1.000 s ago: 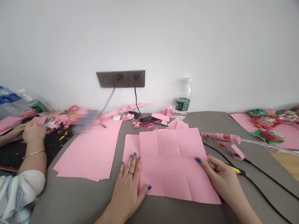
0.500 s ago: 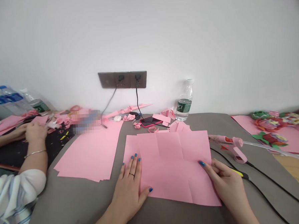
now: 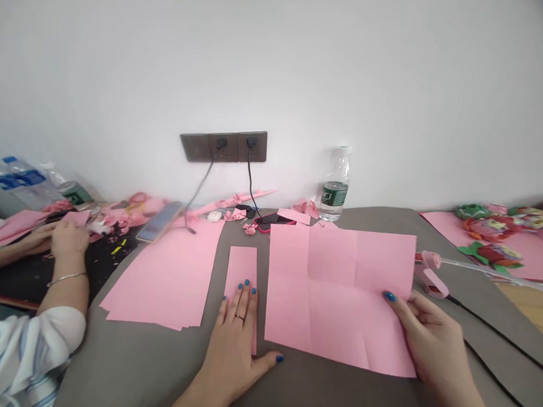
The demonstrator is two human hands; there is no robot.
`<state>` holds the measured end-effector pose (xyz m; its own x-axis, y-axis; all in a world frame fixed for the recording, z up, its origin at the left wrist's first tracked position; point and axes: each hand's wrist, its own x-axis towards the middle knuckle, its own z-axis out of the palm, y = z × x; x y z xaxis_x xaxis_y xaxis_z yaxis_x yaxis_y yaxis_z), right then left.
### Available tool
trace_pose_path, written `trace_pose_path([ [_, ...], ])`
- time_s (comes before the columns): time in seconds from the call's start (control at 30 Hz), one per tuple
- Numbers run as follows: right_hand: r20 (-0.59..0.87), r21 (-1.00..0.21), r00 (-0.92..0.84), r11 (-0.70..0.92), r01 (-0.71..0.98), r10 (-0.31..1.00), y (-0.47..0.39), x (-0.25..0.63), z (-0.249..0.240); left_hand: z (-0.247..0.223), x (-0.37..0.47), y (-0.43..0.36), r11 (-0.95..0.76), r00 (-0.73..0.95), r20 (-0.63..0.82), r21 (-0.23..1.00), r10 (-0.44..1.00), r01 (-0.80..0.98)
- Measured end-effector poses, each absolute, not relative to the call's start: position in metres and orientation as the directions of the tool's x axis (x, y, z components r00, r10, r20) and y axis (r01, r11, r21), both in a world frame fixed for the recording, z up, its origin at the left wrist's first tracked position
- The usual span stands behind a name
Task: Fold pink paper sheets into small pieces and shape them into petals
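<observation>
A creased pink sheet [image 3: 335, 297] is raised a little over the grey table, its right edge pinched between the thumb and fingers of my right hand [image 3: 431, 335]. Flat on a narrow pink strip [image 3: 242, 266] lies my left hand [image 3: 237, 333], fingers stretched and thumb out to the side on the table. A gap of bare table separates strip and sheet. Left of the strip is a stack of pink paper [image 3: 166, 282]. Partly hidden behind the sheet's right edge is a pink glue gun [image 3: 432, 277].
A water bottle [image 3: 334, 188] stands by the wall, near a pink-edged phone [image 3: 272, 220] and paper scraps. Another phone [image 3: 159, 223] rests above the stack. Black cables cross the right side, near paper flowers [image 3: 495, 252]. At far left are a person's hands [image 3: 55, 236].
My right hand has moved right with the large sheet, away from the strip, which now shows fully separate. My left hand has stayed in place on the strip.
</observation>
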<state>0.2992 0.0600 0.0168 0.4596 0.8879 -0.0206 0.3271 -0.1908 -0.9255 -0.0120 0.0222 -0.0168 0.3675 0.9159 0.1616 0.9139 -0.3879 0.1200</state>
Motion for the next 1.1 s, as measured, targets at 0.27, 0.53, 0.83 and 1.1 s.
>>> trace_pose_path([
  [0.27,-0.123,-0.960,0.453,-0.221,0.171,0.883,0.062,0.307,0.011,-0.012,-0.014,0.021,-0.420,0.392,0.182,0.150,0.902,0.895],
  [0.53,-0.128,-0.957,0.224,-0.180,0.230,0.966,0.063,0.293,0.023,0.006,-0.028,0.015,-0.326,0.170,0.318,0.543,0.933,0.774],
  [0.83,-0.220,-0.934,-0.079,-0.187,0.304,0.972,0.053,0.294,0.026,0.014,-0.004,0.046,-0.377,0.285,0.279,0.374,0.917,0.848],
  [1.1,-0.196,-0.887,-0.099,-0.133,0.443,0.976,0.047,0.292,0.044,-0.020,0.027,0.056,-0.390,0.346,0.214,0.214,0.913,0.896],
])
